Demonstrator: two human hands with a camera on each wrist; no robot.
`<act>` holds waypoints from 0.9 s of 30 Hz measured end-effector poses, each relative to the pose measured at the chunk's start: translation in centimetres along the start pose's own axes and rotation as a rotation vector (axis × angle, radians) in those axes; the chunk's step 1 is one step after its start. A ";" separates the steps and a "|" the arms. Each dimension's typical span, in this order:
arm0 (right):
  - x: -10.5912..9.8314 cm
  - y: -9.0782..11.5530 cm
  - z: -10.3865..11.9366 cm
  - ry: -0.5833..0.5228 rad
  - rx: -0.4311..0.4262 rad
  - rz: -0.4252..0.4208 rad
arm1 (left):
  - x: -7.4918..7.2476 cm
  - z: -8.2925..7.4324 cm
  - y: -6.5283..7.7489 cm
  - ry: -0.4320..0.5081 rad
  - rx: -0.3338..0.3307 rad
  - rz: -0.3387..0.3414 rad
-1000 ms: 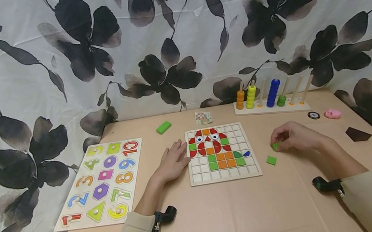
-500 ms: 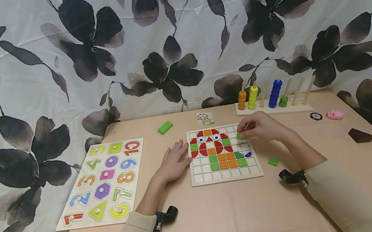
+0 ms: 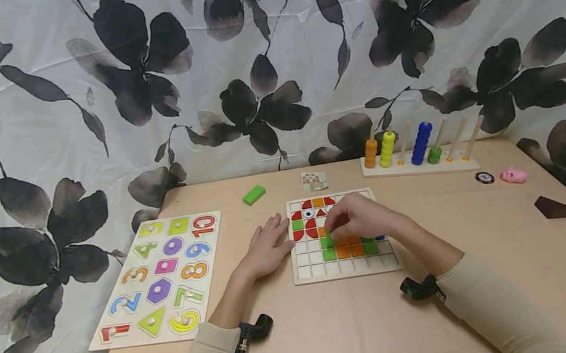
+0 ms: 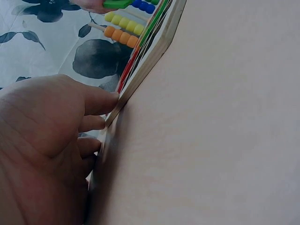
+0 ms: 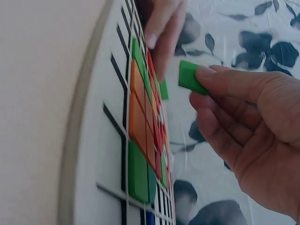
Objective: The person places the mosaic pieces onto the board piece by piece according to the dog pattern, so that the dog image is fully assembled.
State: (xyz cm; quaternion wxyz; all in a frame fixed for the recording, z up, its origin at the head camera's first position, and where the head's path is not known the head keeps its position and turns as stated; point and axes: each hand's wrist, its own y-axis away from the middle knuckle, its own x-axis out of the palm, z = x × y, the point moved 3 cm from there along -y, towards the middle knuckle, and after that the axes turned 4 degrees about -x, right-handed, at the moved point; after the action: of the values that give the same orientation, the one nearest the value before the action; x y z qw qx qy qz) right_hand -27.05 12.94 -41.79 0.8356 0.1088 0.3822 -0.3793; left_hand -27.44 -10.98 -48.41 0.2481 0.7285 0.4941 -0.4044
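Observation:
My right hand (image 3: 360,218) pinches a green square tile (image 5: 189,75) between thumb and fingers, above the white grid board (image 3: 310,271). The board bears a picture of red, orange and green tiles, with orange tiles (image 3: 349,247) low in the middle. Part of this picture is covered by my right hand in the head view. My left hand (image 3: 266,246) rests on the table with its fingers extended, and its thumb (image 4: 101,101) is at the board's left edge. Just a bit of a blue piece (image 3: 380,237) shows beside my right wrist.
On the left lies a number puzzle board (image 3: 167,277). A green block (image 3: 254,195) and a small picture card (image 3: 314,181) are behind the grid board. Back right stands a peg stacker (image 3: 421,162); near it are a round token (image 3: 484,178), pink pig (image 3: 513,175) and dark pentagon (image 3: 554,206).
My right hand has picked up a green tile from the table right of the board and carried it left over the tile picture. My left hand has stayed at the board's edge.

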 end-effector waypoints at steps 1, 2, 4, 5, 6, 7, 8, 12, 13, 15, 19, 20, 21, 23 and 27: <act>0.3 0.0 0.2 -0.001 -0.006 0.017 | 0.0 0.0 0.0 0.000 -0.002 0.001; 0.7 -0.1 0.4 -0.001 -0.011 0.034 | 0.0 0.0 0.0 0.000 -0.002 -0.001; 1.2 -0.1 0.6 0.018 -0.021 0.068 | 0.0 0.0 0.0 -0.001 -0.003 -0.003; 1.5 -0.1 0.7 0.026 -0.023 0.088 | 0.0 0.0 0.0 -0.003 -0.005 -0.003; 1.7 0.0 0.8 0.033 -0.026 0.104 | 0.0 0.0 0.0 -0.002 -0.005 -0.002; 1.9 0.0 0.9 0.036 -0.031 0.122 | 0.0 0.0 0.0 -0.002 -0.005 -0.003; 2.2 0.0 1.0 0.039 -0.037 0.141 | 0.0 0.0 0.0 -0.001 -0.004 -0.002; 3.0 0.0 1.4 0.063 -0.036 0.197 | 0.0 0.0 0.0 0.002 -0.001 -0.003; 3.2 -0.1 1.5 0.070 -0.028 0.211 | -0.1 -0.1 0.0 0.004 -0.001 -0.003; 3.4 0.0 1.6 0.083 -0.017 0.226 | -0.1 -0.1 0.0 0.004 -0.002 -0.001; 3.7 0.1 2.0 0.094 -0.013 0.240 | -0.1 -0.1 0.0 0.008 -0.004 0.000; 3.8 0.1 2.0 0.106 -0.020 0.240 | -0.1 -0.1 0.0 0.009 -0.003 0.000; 3.8 0.1 2.1 0.119 -0.026 0.242 | 0.0 0.0 -0.1 0.010 -0.004 0.000; 3.9 0.1 2.0 0.153 -0.040 0.242 | 0.0 0.0 -0.1 0.006 -0.002 0.001; 4.1 0.0 1.7 0.188 -0.045 0.246 | 0.0 0.0 -0.1 0.005 0.003 0.001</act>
State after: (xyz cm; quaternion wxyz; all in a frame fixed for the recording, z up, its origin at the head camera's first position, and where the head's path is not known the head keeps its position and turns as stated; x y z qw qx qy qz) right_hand -24.38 9.89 -43.60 0.8386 0.1708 0.4509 -0.2536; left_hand -27.58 -10.92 -48.45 0.2461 0.7301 0.4937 -0.4032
